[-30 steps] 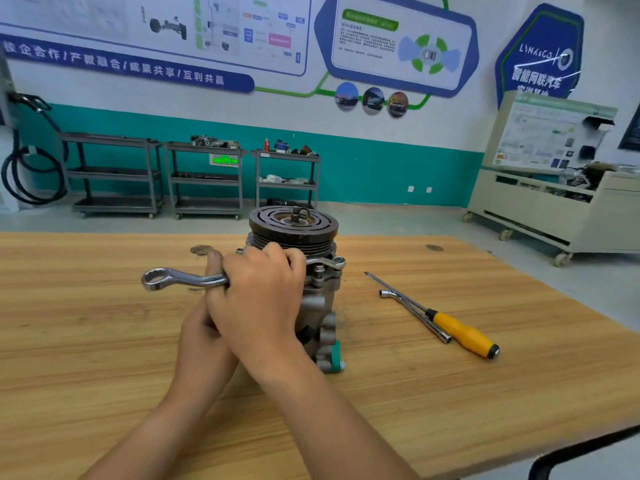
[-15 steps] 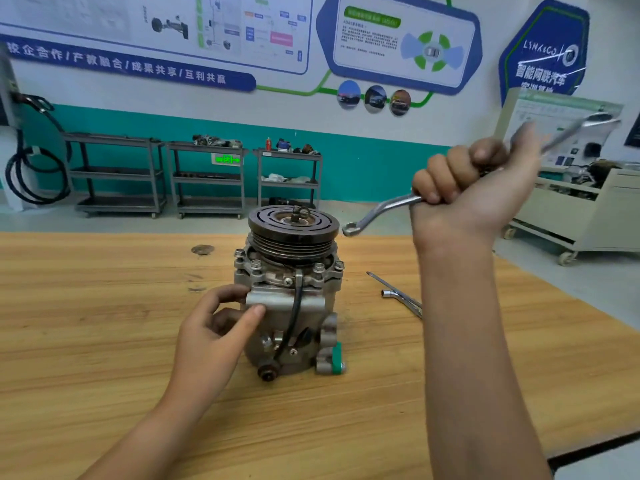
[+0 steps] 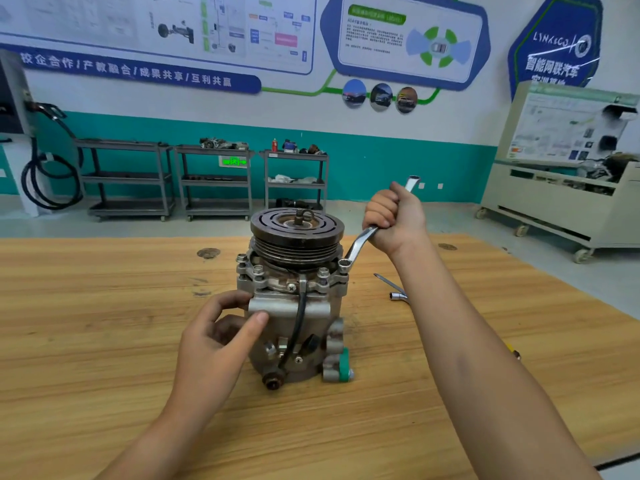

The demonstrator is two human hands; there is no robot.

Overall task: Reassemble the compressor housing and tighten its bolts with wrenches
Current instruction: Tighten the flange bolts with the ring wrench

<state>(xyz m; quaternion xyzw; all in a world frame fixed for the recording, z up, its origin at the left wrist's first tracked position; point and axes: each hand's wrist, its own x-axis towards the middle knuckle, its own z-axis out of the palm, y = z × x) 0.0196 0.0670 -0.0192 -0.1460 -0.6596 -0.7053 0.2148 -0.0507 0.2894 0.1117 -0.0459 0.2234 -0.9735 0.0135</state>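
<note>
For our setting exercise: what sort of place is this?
Likely a vehicle-mechanics training workshop: car-themed wall posters, wheeled parts carts, and a compressor on a bench with a wrench on it.

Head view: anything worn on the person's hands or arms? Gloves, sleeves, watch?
Nothing worn that shows. Left hand and right hand are bare: no gloves, rings or tape. Left forearm and right forearm are uncovered down to the frame edge, with no sleeve, watch or band in view.
</note>
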